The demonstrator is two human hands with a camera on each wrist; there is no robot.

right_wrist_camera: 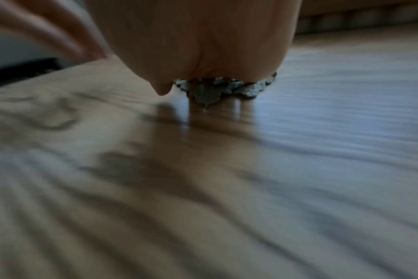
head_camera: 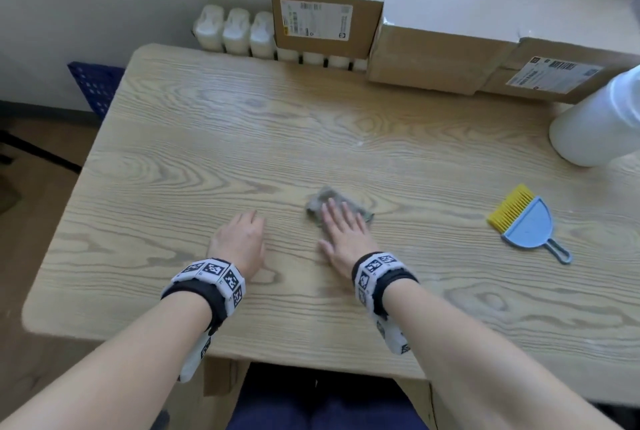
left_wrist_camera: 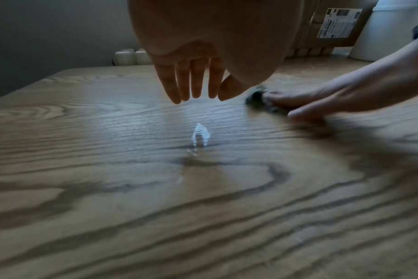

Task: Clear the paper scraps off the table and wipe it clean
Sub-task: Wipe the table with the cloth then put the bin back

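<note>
1. On the wooden table (head_camera: 346,139), mid-front: right hand (head_camera: 343,232) flat on a grey cloth (head_camera: 330,199), fingers straight and close together, pressing the cloth down rather than gripping it.
2. Just left of it: left hand (head_camera: 240,239) resting palm-down on bare wood, holding nothing; from the left wrist view, fingers (left_wrist_camera: 196,83) hanging straight and slightly apart, tips near the surface.
3. Step in hand, by judgement: wiping. No paper scraps visible on top from the head view, so clearing looks done. Faint pale specks toward the right and far side, too small to identify.
4. Next move, likely: broad strokes with the flat palm, steady downward pressure, covering the unwiped far and left stretches.
5. Open room: wide bare wood to the left and ahead, out to the rounded left corner and the front edge near the body.
6. Limits: cardboard boxes (head_camera: 440,49) along the far right edge, a white bottle (head_camera: 595,132) at the right, and a brush (head_camera: 510,208) lying on a blue dustpan (head_camera: 530,225) well right of the cloth; strokes that way needing to stop short or go around.
</note>
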